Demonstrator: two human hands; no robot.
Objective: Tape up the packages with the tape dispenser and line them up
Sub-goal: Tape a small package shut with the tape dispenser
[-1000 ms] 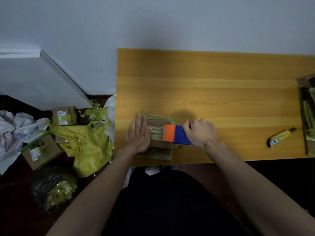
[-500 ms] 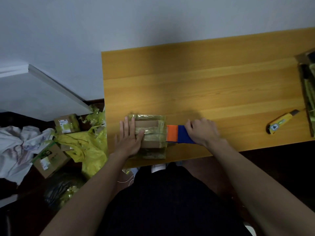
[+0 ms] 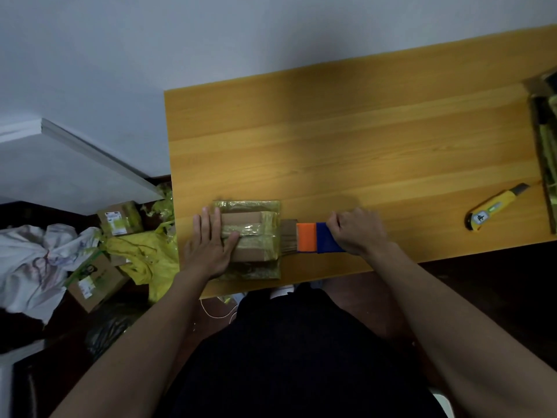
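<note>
A brown cardboard package [image 3: 250, 236], wrapped in shiny yellowish tape, lies near the front left corner of the wooden table [image 3: 361, 140]. My left hand [image 3: 208, 245] presses flat on its left part, fingers straight. My right hand [image 3: 357, 232] grips the blue handle of the tape dispenser [image 3: 313, 238], whose orange part and brown tape roll sit just right of the package's right edge. A strip of tape runs across the package top toward the dispenser.
A yellow utility knife [image 3: 494, 209] lies on the table at the right. A dark bin with greenish strips [image 3: 545, 140] stands at the right edge. On the floor left of the table lie more cardboard boxes [image 3: 96, 276], yellow plastic [image 3: 144, 260] and white cloth [image 3: 33, 260].
My right hand has drawn the dispenser rightward off the package, past its right edge. The left hand stays pressed on the package. The camera view shifted.
</note>
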